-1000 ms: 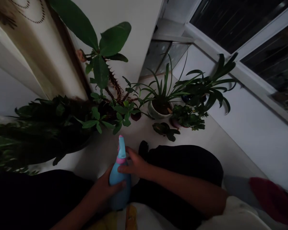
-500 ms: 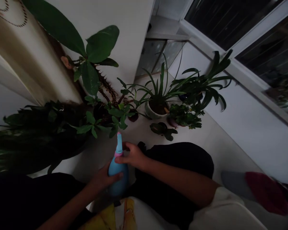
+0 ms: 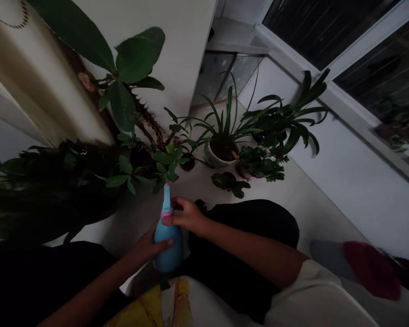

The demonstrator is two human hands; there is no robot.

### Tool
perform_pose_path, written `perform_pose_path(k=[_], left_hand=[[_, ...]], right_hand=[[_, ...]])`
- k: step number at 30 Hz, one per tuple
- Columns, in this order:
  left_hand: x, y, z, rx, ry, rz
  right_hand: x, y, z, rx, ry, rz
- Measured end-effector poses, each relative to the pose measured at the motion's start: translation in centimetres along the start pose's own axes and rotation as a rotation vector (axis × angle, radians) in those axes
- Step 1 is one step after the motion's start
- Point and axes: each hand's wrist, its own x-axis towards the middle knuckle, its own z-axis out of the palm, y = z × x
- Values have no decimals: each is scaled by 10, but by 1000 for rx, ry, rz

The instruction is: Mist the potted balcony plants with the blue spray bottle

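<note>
A blue plastic spray bottle (image 3: 170,259) with a pink collar and a slim blue nozzle stands upright above my lap. My left hand (image 3: 146,247) wraps its body from the left, thumb across the front. My right hand (image 3: 186,217) grips the neck at the pink collar, fingers curled around it from the right. The bottle's lower end is partly in shadow. Just beyond the nozzle tip hang the leaves of a thorny potted plant (image 3: 146,131), not touching it.
Several potted plants stand on the pale floor ahead, including one in a white pot (image 3: 214,156). A large dark leafy plant (image 3: 51,186) fills the left. A window frame (image 3: 354,95) runs along the upper right. A red and grey cloth (image 3: 368,268) lies at the right.
The whole view has drifted slightly up and left. My right hand has settled closer around the bottle's neck, and the bottle stays in both hands.
</note>
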Motion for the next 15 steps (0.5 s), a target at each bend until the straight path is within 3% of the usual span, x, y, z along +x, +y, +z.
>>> perform_pose_path(k=[6,11,15], left_hand=[[-1,21,-1,93,-68,59],[-1,20,9,176,-47,60],[-3,18,19,113,-2,59]], right_hand=[[-4,-9,-2,-90,-6,-114],[-3,6,8,-117,109,-108],[2,15,12,-96,102,-82]])
